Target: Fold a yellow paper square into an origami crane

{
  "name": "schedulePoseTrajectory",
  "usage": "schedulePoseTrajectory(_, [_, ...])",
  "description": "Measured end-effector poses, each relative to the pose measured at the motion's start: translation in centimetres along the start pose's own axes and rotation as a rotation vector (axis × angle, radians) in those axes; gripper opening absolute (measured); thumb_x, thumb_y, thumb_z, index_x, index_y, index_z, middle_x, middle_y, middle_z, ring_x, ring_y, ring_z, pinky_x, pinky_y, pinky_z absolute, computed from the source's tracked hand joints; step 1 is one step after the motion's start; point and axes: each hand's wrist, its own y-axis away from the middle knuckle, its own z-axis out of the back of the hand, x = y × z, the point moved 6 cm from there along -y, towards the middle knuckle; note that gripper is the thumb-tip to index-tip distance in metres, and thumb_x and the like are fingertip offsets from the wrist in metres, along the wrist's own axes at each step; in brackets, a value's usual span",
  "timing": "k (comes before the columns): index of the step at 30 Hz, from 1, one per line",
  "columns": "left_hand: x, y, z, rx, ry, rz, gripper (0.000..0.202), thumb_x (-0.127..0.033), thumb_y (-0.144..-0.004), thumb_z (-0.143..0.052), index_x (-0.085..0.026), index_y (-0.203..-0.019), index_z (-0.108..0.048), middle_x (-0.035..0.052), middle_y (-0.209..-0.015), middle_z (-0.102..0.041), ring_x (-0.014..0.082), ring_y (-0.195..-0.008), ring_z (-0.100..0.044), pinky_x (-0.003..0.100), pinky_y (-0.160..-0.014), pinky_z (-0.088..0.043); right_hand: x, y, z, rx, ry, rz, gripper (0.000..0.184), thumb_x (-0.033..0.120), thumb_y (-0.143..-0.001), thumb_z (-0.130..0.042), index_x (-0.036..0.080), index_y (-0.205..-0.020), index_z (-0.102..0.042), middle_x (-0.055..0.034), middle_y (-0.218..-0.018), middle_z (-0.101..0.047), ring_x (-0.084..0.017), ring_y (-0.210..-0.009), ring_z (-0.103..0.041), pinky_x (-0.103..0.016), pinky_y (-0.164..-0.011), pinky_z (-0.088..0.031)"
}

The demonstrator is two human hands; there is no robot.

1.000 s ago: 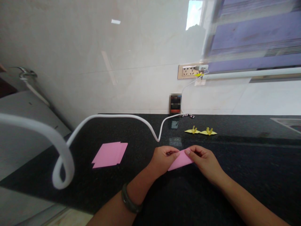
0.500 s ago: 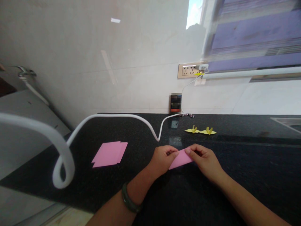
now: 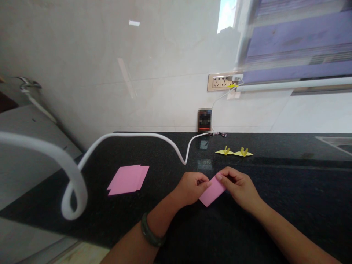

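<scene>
Between my two hands is a piece of pink paper [image 3: 213, 192], its near corner pointing down toward me. My left hand [image 3: 194, 187] pinches its left edge between thumb and fingers. At the upper right corner, my right hand [image 3: 238, 185] grips it with the thumb on top and the fingers behind. Several pink sheets [image 3: 128, 179] lie in an uneven stack on the black counter [image 3: 165, 154], left of my hands. Two yellow folded paper birds [image 3: 233, 152] stand beyond my right hand.
A white cable [image 3: 137, 135] loops over the counter's left side and runs to the back. A phone-like screen [image 3: 205, 120], blurred out, leans on the wall below a socket panel [image 3: 221, 82]. A sink edge [image 3: 332, 143] shows at far right.
The pink paper has turned so its lower corner points more toward me, and more of its face shows. My left hand has shifted slightly; my right keeps its hold.
</scene>
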Motion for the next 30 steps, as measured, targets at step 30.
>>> schedulePoseTrajectory(30, [1.5, -0.1, 0.5, -0.307, 0.517, 0.19, 0.02, -0.03, -0.068, -0.057, -0.01, -0.067, -0.056, 0.0008, -0.057, -0.055, 0.0085, -0.052, -0.048, 0.02, -0.051, -0.038, -1.6, 0.6, -1.3, -0.121, -0.448, -0.275, 0.023, 0.035, -0.064, -0.064, 0.013, -0.062, -0.059, 0.0038, -0.05, -0.047, -0.006, -0.041, -0.032, -0.02, -0.04, -0.023])
